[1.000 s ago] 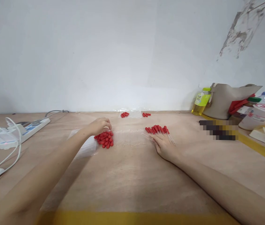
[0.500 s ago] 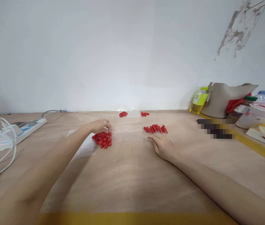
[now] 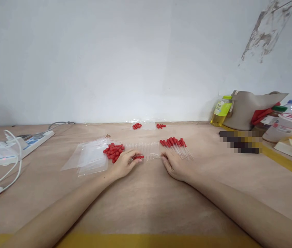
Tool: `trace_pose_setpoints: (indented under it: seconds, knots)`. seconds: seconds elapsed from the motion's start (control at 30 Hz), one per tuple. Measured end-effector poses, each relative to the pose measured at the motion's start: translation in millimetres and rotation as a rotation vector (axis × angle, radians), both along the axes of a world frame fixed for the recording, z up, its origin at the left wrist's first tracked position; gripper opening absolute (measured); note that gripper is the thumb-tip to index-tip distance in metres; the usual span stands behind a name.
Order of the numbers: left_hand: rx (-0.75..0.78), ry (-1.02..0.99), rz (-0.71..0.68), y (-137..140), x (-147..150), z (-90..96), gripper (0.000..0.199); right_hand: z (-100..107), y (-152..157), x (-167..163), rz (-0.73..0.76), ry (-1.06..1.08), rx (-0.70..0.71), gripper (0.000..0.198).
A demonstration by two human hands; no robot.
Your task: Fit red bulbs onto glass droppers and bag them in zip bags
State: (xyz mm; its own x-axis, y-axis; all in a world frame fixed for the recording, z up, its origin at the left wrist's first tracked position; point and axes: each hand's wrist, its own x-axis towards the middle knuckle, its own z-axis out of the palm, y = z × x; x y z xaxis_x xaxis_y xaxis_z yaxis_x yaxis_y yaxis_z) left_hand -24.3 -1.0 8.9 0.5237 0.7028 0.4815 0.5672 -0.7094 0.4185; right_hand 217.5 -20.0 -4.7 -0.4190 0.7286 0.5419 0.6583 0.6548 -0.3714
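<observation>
Red bulb [image 3: 139, 157] is pinched in the left hand [image 3: 124, 164], its long axis pointing right, towards the right hand [image 3: 176, 165]. Clear tube [image 3: 155, 155], gripped by the right hand, points left towards the bulb; their ends are near but apart.

Tubes [image 3: 146, 148], it seems, lie between bulb pile [image 3: 113, 151] at left and droppers [image 3: 175, 143]

Over on the left, a power strip [image 3: 41, 140] is carrying white chargers [image 3: 5, 150]; far right, a yellow bottle [image 3: 221, 111] is standing beside a grey bag [image 3: 246, 110], and a cup [image 3: 281, 128] is partly hiding a jar [image 3: 270, 119].
</observation>
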Motion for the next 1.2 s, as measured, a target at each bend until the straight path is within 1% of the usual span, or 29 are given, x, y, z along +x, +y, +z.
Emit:
trace_pose_setpoints:
  seconds: [0.1, 0.3, 0.4, 0.57, 0.7, 0.83, 0.93, 1.1, 1.2]
  knots:
    - [0.019, -0.005, 0.017, -4, 5, -4.2, 0.015, 2, -4, -8, 0.019, -0.023, -0.015, 0.018]
    - [0.021, -0.029, 0.016, -10, 10, 0.6, 0.015, -6, -2, -11, 0.036, -0.056, -0.002, 0.02]
    - [0.017, -0.025, 0.035, -11, 13, -0.2, 0.015, -9, 0, -10, 0.041, -0.053, -0.002, 0.021]
    - [-0.05, -0.074, 0.048, -11, 17, -7.7, 0.015, -6, -2, -10, 0.009, -0.126, -0.013, 0.022]
    - [-0.12, -0.137, 0.012, -12, 17, -10.5, 0.016, -3, -1, -10, 0.061, -0.117, -0.063, 0.02]
    - [-0.157, -0.101, -0.035, -15, 16, -9.5, 0.018, 0, 1, -7, 0.086, -0.118, -0.094, 0.02]
    - [-0.147, -0.077, -0.069, -16, 16, -9.3, 0.018, 2, 1, -6, 0.079, -0.149, -0.063, 0.022]
    - [-0.079, -0.038, -0.074, -18, 17, -10.8, 0.02, 1, -2, -6, -0.001, -0.224, 0.085, 0.023]
    - [-0.054, -0.006, -0.079, -19, 17, -11.1, 0.02, 1, -6, -7, -0.008, -0.248, 0.09, 0.022]
